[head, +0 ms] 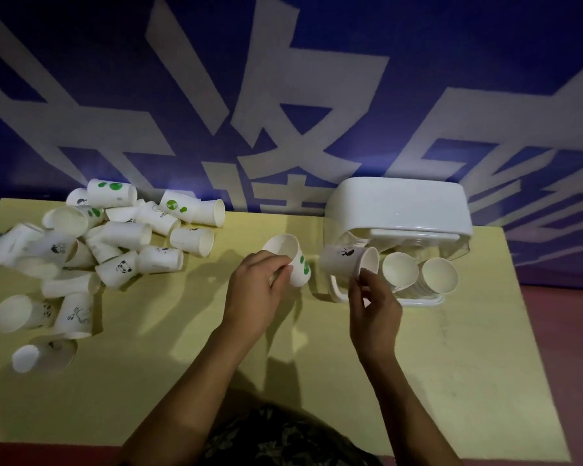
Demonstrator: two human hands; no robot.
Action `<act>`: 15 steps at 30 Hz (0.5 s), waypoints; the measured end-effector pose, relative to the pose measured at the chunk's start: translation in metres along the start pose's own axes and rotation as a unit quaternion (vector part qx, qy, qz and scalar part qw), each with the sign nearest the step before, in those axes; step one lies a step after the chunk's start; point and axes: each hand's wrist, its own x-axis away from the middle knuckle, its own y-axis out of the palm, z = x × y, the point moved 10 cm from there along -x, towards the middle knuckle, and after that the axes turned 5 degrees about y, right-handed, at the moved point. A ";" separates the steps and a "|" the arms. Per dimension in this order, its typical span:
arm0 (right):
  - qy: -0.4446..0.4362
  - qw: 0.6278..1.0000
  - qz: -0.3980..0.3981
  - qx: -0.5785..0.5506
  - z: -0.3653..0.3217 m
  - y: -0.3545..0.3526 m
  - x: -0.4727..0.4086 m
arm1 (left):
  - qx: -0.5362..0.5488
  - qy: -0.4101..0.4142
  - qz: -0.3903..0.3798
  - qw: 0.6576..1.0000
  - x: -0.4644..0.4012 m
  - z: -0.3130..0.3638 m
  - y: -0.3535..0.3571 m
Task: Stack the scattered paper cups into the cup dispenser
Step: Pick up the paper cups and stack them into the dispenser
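Pinching the panda cup (347, 264) by its rim, your right hand (372, 307) nears the dispenser (401, 210); your left hand (260, 287) grips a green-spotted cup (292, 260). Misalignment could jam the stack.

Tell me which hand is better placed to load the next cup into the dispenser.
The right hand, probably. It pinches the rim of the panda cup right at the dispenser opening, beside the two stacks. The left hand holds the green-dotted cup farther out over the table.

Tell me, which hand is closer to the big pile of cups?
Left. The left hand sits nearer the pile of cups; the right hand is farther away, by the dispenser.
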 end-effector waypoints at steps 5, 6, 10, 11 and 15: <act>-0.025 0.995 0.099 0.011 0.019 -0.084 -0.008 | 0.018 0.079 -0.018 0.997 -0.010 0.077 0.047; -0.037 0.993 0.107 0.023 0.022 -0.097 -0.012 | 0.024 0.090 -0.022 0.995 -0.012 0.089 0.057; -0.054 0.989 0.095 0.104 0.045 -0.130 -0.032 | 0.029 0.134 -0.043 0.990 -0.015 0.130 0.098; -0.055 0.987 0.087 0.123 0.051 -0.134 -0.036 | 0.022 0.142 -0.056 0.988 -0.015 0.137 0.110; -0.063 0.982 0.029 0.177 0.070 -0.136 -0.053 | -0.017 0.134 -0.114 0.984 -0.016 0.145 0.154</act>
